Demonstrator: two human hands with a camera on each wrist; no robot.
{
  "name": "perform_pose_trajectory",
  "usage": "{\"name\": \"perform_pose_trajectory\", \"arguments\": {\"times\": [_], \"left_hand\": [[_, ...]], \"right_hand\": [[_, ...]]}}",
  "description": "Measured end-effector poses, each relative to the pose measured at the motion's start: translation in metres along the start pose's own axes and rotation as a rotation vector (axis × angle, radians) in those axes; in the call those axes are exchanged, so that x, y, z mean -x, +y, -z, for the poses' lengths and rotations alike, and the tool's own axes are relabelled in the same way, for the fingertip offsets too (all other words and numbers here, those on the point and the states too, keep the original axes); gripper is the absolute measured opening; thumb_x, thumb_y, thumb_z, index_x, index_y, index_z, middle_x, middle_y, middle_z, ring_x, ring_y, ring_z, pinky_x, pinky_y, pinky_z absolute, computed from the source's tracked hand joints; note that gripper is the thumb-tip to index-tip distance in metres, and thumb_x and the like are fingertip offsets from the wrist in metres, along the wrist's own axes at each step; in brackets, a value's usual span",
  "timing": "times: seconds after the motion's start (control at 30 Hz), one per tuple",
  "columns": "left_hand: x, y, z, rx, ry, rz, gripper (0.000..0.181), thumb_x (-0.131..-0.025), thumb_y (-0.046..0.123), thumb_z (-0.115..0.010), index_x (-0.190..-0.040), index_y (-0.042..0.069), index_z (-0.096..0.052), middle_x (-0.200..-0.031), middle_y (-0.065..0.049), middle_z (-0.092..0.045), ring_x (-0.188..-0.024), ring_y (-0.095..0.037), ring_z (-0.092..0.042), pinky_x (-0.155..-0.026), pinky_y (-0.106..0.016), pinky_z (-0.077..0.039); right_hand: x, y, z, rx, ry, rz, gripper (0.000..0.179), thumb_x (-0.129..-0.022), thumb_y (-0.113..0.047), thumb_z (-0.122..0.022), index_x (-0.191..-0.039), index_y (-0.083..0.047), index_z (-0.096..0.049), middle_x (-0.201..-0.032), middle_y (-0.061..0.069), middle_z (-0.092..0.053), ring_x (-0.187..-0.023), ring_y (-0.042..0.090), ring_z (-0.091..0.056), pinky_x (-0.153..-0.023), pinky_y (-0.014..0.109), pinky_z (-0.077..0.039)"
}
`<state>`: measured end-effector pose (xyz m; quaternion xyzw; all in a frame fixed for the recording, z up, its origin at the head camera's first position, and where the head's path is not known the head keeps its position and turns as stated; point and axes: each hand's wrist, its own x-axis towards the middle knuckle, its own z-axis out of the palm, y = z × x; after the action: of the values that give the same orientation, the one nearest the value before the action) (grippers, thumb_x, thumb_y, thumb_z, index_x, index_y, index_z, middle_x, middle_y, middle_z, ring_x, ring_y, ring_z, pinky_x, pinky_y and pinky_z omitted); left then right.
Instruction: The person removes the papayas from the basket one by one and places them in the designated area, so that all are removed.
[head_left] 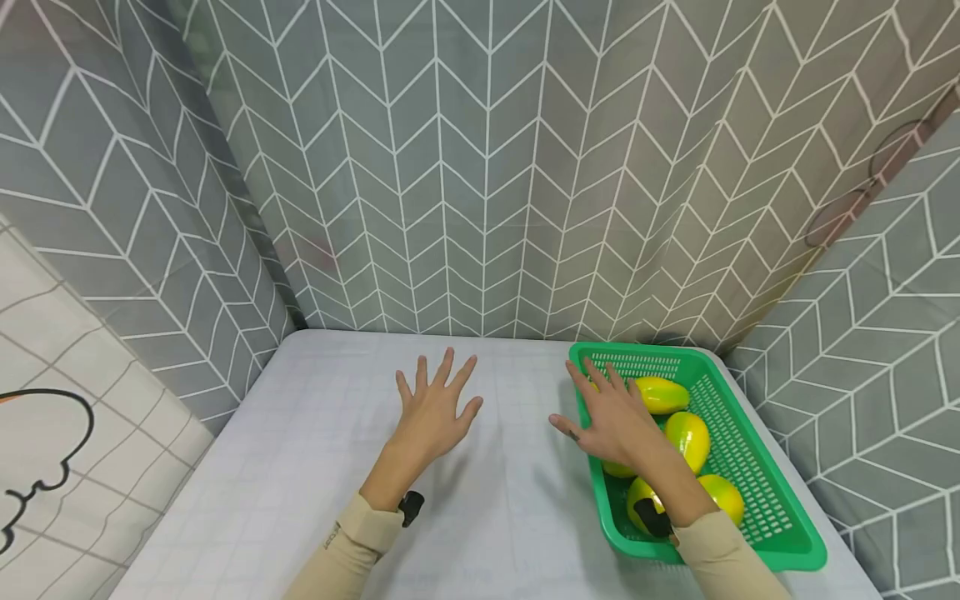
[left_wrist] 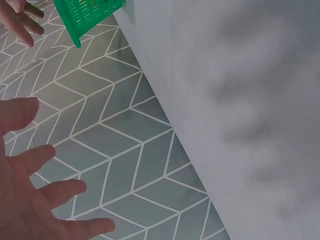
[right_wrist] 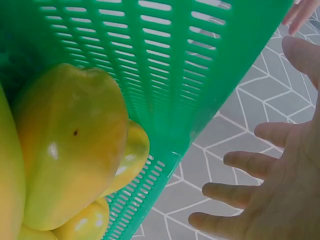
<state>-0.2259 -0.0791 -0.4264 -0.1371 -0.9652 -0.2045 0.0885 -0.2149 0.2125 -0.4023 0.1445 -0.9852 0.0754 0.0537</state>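
Note:
My left hand (head_left: 429,419) is held above the white table with its fingers spread and nothing in it. To the right, my right hand (head_left: 619,423) hovers over the left side of a green plastic basket (head_left: 813,546), fingers also spread and holding nothing. Several glossy yellow-green fruits (head_left: 687,439) lie inside this basket, some partly hidden under my right hand and forearm. In the right wrist view, one large smooth oblong fruit (right_wrist: 75,145) shows close up beside the slotted basket wall (right_wrist: 157,55); its exact kind I cannot tell.
The white tablecloth (head_left: 262,467) covers the table left of the basket. Grey curtains with a white chevron pattern (head_left: 465,183) hang behind and at both sides. A white panel with black line drawing (head_left: 45,442) stands at the far left.

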Motion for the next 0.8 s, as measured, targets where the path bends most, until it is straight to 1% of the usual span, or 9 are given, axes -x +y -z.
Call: {"name": "perform_pose_trajectory", "arguments": {"times": [0.17,0.3,0.57,0.8], "left_hand": [[0.002,-0.001,0.0,0.015,-0.01,0.006,0.065,-0.107,0.054,-0.053,-0.166,0.033,-0.036,-0.177,-0.014,-0.025,-0.16,-0.06,-0.014,-0.12,-0.087,-0.005],[0.003,-0.001,0.0,0.029,-0.014,0.011,0.065,-0.107,0.054,-0.052,-0.166,0.033,-0.036,-0.177,-0.013,-0.024,-0.16,-0.06,-0.014,-0.121,-0.086,-0.006],[0.005,0.002,0.001,0.039,-0.018,0.011,0.064,-0.108,0.055,-0.051,-0.166,0.033,-0.036,-0.177,-0.013,-0.024,-0.16,-0.059,-0.014,-0.121,-0.086,-0.007],[0.006,0.002,-0.002,0.042,-0.031,0.014,0.064,-0.108,0.057,-0.049,-0.167,0.035,-0.034,-0.178,-0.011,-0.023,-0.161,-0.058,-0.013,-0.122,-0.085,-0.007]], "right_hand": [[0.003,0.004,0.001,-0.005,-0.011,-0.011,0.092,-0.1,-0.065,-0.059,-0.17,-0.015,-0.025,-0.173,0.023,-0.029,-0.154,0.059,-0.031,-0.118,0.083,-0.027],[0.006,0.008,0.004,-0.008,-0.013,-0.011,0.091,-0.1,-0.065,-0.058,-0.169,-0.014,-0.026,-0.173,0.023,-0.029,-0.154,0.059,-0.031,-0.117,0.083,-0.026],[0.013,0.024,0.01,-0.016,-0.024,-0.045,0.093,-0.101,-0.065,-0.057,-0.17,-0.013,-0.024,-0.173,0.026,-0.026,-0.154,0.061,-0.028,-0.117,0.084,-0.025],[0.02,0.036,0.015,-0.016,-0.019,-0.055,0.095,-0.1,-0.07,-0.053,-0.169,-0.011,-0.024,-0.172,0.028,-0.026,-0.152,0.064,-0.029,-0.115,0.085,-0.027]]}}
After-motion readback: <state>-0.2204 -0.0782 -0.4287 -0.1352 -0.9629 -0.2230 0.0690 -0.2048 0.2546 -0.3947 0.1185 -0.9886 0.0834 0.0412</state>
